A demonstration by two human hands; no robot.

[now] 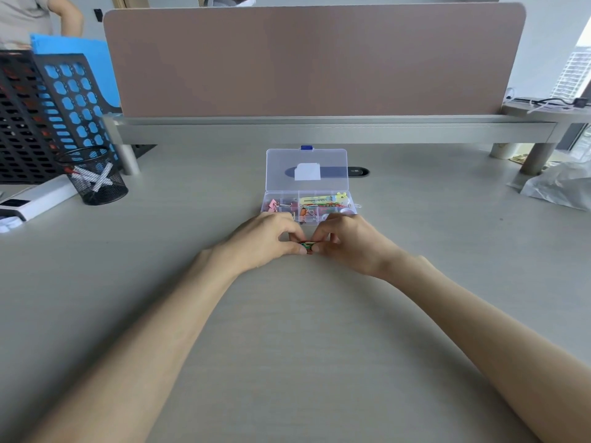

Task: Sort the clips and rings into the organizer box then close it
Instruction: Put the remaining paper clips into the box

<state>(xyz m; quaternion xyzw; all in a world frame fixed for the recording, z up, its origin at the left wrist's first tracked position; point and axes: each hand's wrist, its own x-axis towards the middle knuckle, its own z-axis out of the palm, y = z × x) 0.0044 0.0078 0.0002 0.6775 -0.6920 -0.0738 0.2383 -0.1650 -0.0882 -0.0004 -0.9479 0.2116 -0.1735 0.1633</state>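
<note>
A clear plastic organizer box [268, 204] sits open in the middle of the desk, its lid [306, 158] standing up behind it. Pink and orange binder clips, coloured paper clips and a yellow item lie in its compartments. Just in front of the box, my left hand [265, 238] and my right hand [350, 239] meet over a small bunch of coloured paper clips [307, 245] on the desk. Fingertips of both hands pinch that bunch from either side. My fingers hide most of it and the box's front edge.
A black mesh pen cup [92, 177] and black file racks [38, 113] with a blue folder stand at the left. A white device [35, 199] lies beside them. A pink divider panel [313, 59] runs along the back. Crumpled plastic [556, 187] lies at the right.
</note>
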